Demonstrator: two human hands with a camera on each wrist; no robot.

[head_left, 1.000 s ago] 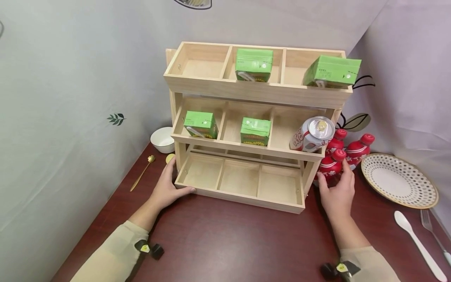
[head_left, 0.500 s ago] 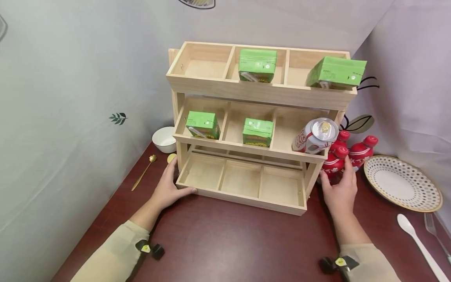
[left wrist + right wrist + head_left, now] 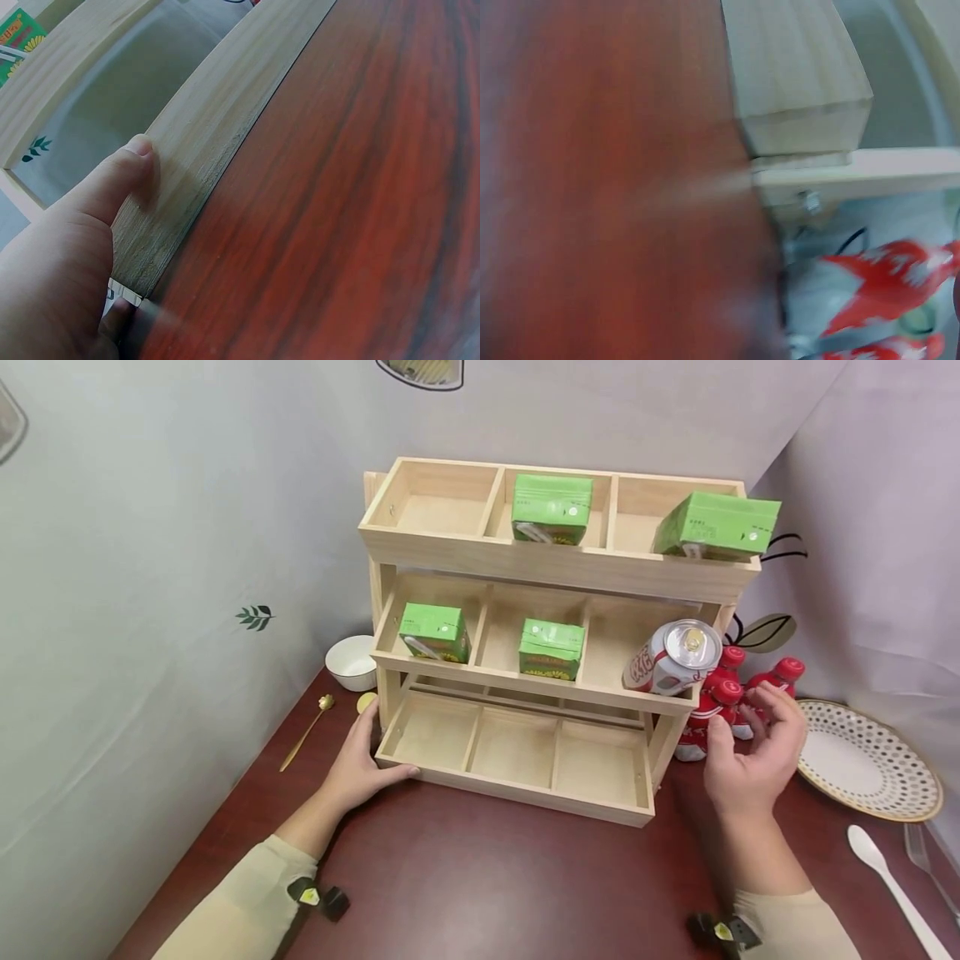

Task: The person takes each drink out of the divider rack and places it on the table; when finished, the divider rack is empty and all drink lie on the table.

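A three-tier wooden rack (image 3: 517,795) stands on the table, each tier split into three compartments. My left hand (image 3: 356,770) grips its lower left corner; in the left wrist view the thumb (image 3: 124,176) presses on the front board. Off the rack's right side, my right hand (image 3: 753,770) is raised with loosely bent fingers, holding nothing. Behind it are several red-capped bottles (image 3: 725,693), partly hidden by the hand and rack. Green drink cartons (image 3: 551,650) sit in the top and middle tiers. A silver can (image 3: 656,667) leans in the middle tier's right compartment.
On the left lie a white bowl (image 3: 352,665) and a gold spoon (image 3: 306,739). To the right are a dotted plate (image 3: 911,785), a white spoon (image 3: 888,877) and a fork (image 3: 921,860). A pale cloth wall (image 3: 135,610) closes off the back and left.
My right hand has come away from the bottles and rack side, moving right and up with its fingers bending more. The left hand keeps its place on the rack's corner.
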